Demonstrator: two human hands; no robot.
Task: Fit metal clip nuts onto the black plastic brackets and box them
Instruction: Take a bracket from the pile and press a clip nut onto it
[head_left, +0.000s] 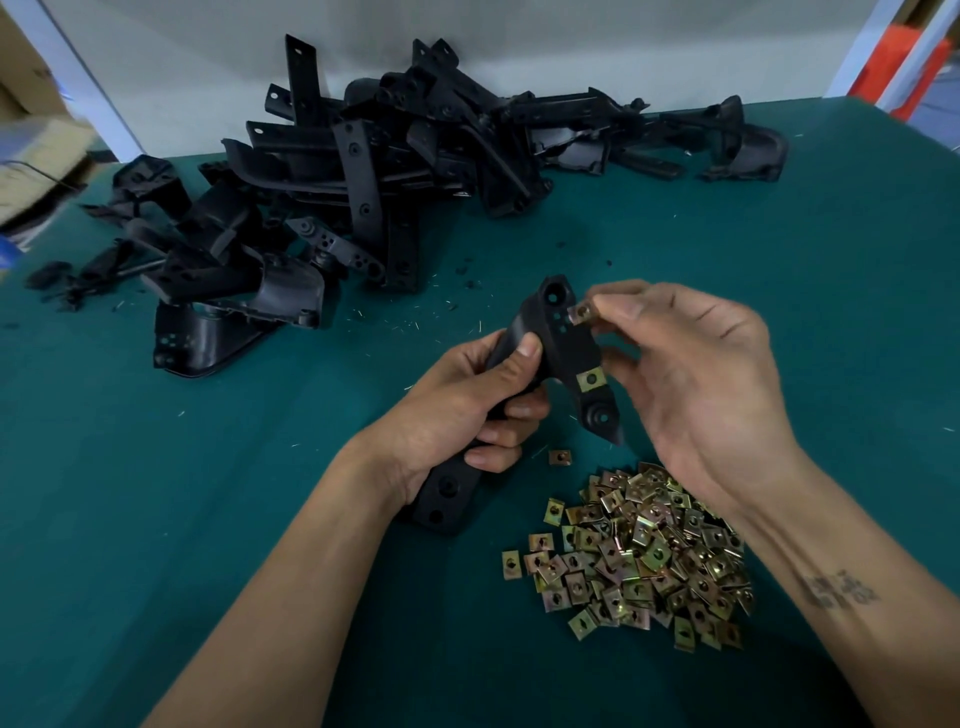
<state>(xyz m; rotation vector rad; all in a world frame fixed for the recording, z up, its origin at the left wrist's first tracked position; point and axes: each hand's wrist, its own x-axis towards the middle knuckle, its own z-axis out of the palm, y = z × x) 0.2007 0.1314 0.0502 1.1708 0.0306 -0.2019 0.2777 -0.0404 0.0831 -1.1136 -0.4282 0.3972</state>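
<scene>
My left hand (467, 410) grips a black plastic bracket (563, 348) around its middle, holding it upright above the green table. One brass-coloured clip nut (590, 379) sits fitted on the bracket's right edge. My right hand (696, 379) pinches a second clip nut (581, 313) between thumb and forefinger, right against the bracket's upper edge near its holes. A heap of loose clip nuts (644, 556) lies under my right wrist. One stray clip nut (560, 457) lies just beyond the heap.
A large pile of black brackets (363, 171) covers the far side of the green table (156, 493), stretching from left to right. Cardboard boxes (36, 156) stand past the table's left edge. Small plastic shavings lie scattered mid-table.
</scene>
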